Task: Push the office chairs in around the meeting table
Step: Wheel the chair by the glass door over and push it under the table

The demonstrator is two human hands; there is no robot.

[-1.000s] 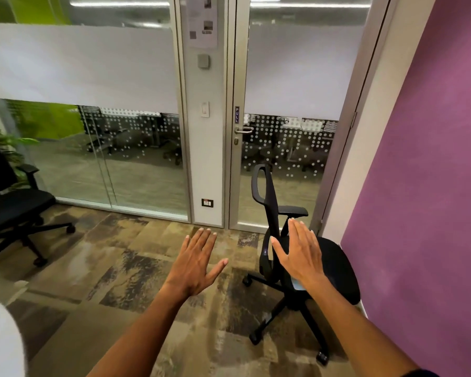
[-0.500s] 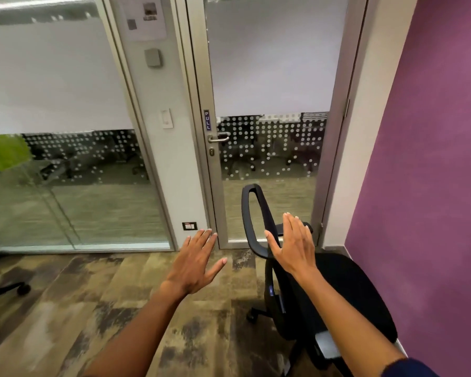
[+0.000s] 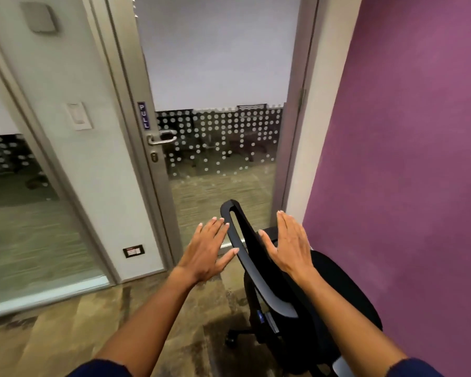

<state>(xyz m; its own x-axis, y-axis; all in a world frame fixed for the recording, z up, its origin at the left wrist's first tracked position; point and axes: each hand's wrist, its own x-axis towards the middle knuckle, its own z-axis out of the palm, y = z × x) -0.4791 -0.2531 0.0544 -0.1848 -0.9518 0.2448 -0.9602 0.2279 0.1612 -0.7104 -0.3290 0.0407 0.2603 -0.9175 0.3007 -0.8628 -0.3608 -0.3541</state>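
Observation:
A black office chair [image 3: 337, 289] stands in the corner by the purple wall, its thin backrest [image 3: 242, 240] edge-on toward me and its seat to the right. My left hand [image 3: 207, 251] is open, fingers spread, just left of the backrest's top, fingertips at its rim. My right hand [image 3: 288, 246] is open and flat on the right side of the backrest, above the seat. Neither hand grips the chair. The meeting table is out of view.
A glass door [image 3: 218, 148] with a metal handle [image 3: 161, 138] and a PULL label is right behind the chair. A purple wall [image 3: 408, 159] runs along the right. A glass partition [image 3: 25, 213] is on the left. Patterned carpet [image 3: 65, 341] covers the floor.
I have moved closer to the chair. Both hands came forward to either side of the backrest. The other black chair at the left has left the view.

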